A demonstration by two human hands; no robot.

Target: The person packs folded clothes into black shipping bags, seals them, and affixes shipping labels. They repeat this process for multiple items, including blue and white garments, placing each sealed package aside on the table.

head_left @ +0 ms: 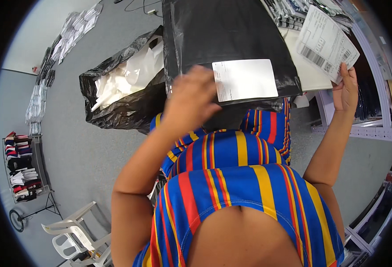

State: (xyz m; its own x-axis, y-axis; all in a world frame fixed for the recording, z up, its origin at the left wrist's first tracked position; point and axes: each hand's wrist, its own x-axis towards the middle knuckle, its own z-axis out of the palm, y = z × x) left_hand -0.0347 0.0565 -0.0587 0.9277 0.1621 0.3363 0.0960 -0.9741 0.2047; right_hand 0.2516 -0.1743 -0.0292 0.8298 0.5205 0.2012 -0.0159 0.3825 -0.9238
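A flat black plastic package (231, 33) lies in front of me on the table, with transparent film along its left edge. Near its front edge is a white label (247, 80). My left hand (192, 95) is over the package's near left part, by the label's left edge; motion smears its fingers, so I cannot tell whether they grip or touch anything. On the right, my right hand (346, 89) is closed on the lower corner of a printed label sheet (325, 42) with barcodes, held up above a pale surface.
A black bag (129, 111) with white film scraps (133, 71) stands left of the table. Bagged packets (289, 13) are stacked at the far right, beside purple-white shelving (382, 80). White plastic chairs (78, 233), a garment rack (24, 169) and wrapped bundles (76, 33) are farther left.
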